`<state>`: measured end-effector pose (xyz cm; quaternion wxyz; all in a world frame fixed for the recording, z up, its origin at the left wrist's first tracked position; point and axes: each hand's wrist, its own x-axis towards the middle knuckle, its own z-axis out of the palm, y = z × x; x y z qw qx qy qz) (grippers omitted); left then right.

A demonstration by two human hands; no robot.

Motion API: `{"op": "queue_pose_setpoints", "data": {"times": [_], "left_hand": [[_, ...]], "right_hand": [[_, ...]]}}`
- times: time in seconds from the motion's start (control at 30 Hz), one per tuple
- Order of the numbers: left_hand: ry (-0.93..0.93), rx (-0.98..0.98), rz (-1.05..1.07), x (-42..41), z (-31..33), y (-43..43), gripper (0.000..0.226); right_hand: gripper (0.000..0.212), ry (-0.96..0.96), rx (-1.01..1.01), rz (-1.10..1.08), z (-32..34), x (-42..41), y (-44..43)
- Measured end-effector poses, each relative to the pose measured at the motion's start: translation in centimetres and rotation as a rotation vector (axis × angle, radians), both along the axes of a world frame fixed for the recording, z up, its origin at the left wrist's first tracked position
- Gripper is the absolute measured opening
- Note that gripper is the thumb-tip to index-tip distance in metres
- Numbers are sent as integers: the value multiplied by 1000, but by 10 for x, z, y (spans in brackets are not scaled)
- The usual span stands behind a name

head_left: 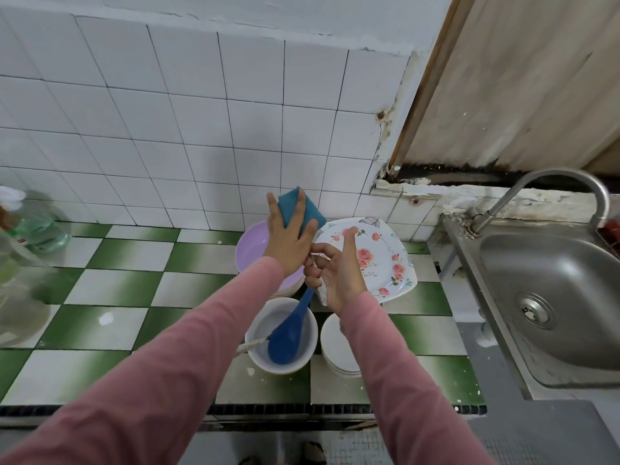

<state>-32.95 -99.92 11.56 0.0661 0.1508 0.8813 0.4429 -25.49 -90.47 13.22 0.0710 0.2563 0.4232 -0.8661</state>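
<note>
Head view: the left hand (290,241) grips a teal rectangular sponge (300,209), fingers wrapped over it. The right hand (335,270) curls round the handle of a blue plastic spoon (288,333), whose scoop hangs over a round white bowl (278,369).

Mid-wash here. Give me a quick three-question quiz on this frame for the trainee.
1. Which hand holds the sponge? A) left B) right C) neither
2. True or false: the blue spoon lies in the sink.
3. Fill in: the spoon's scoop end is over the white ____.

Key:
1. A. The left hand grips it.
2. False. The right hand holds it by the handle.
3. bowl
</note>
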Motion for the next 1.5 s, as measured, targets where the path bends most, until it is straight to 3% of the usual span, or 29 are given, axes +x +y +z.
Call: {"op": "queue_pose_setpoints", "data": {"times": [0.17,0.37,0.57,0.73,1.03,1.27,1.4,1.5], "left_hand": [[-134,179,109,7,8,5,68],[-144,274,216,6,13,10,99],[-331,505,364,-1,15,4,68],[-351,588,391,-3,16,-4,63],[-513,777,387,-1,24,-8,67],[-655,839,331,8,31,5,82],[-622,798,391,3,32,-1,80],[-647,774,314,16,30,4,94]], "right_hand": [[81,-4,66,29,-1,2,-2],[76,8,159,47,-5,7,1],[52,-12,314,97,-9,12,13],[20,1,538,107,-7,15,19],[32,179,621,58,-2,14,15],[43,300,1069,158,-17,10,-1],[38,242,1010,227,-19,14,1],[37,248,883,167,-12,13,-4]]}}
